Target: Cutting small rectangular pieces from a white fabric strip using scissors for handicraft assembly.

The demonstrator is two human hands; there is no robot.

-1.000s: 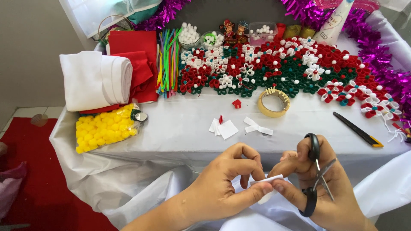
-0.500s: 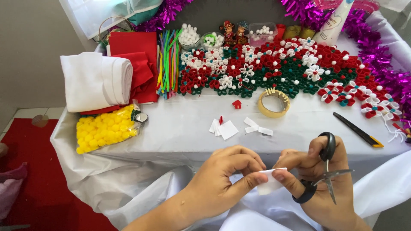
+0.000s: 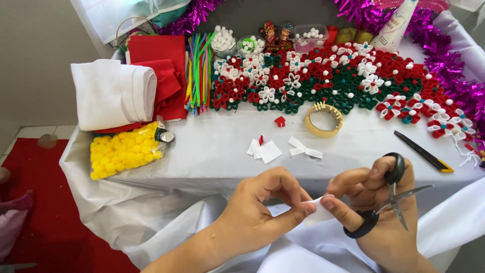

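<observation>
My left hand (image 3: 262, 207) pinches one end of a small white felt piece (image 3: 317, 208) at the table's near edge. My right hand (image 3: 376, 202) pinches the other end between thumb and forefinger. Black-handled scissors (image 3: 389, 199) hang on that hand's fingers, blades apart and pointing right. Cut white felt squares (image 3: 265, 150) and strips (image 3: 304, 147) lie on the white tablecloth (image 3: 212, 151) just beyond my hands.
A roll of tape (image 3: 324, 120), a black utility knife (image 3: 423, 151), a bag of yellow pom-poms (image 3: 124, 150), folded white (image 3: 112, 93) and red felt (image 3: 162, 76), pipe cleaners (image 3: 198, 71), and a spread of red, green and white felt flowers (image 3: 343, 81) fill the table. Magenta tinsel (image 3: 444, 55) edges the back.
My right hand has turned, swinging the scissors from upright to lying sideways with blades pointing right. Both hands keep pinching the white piece.
</observation>
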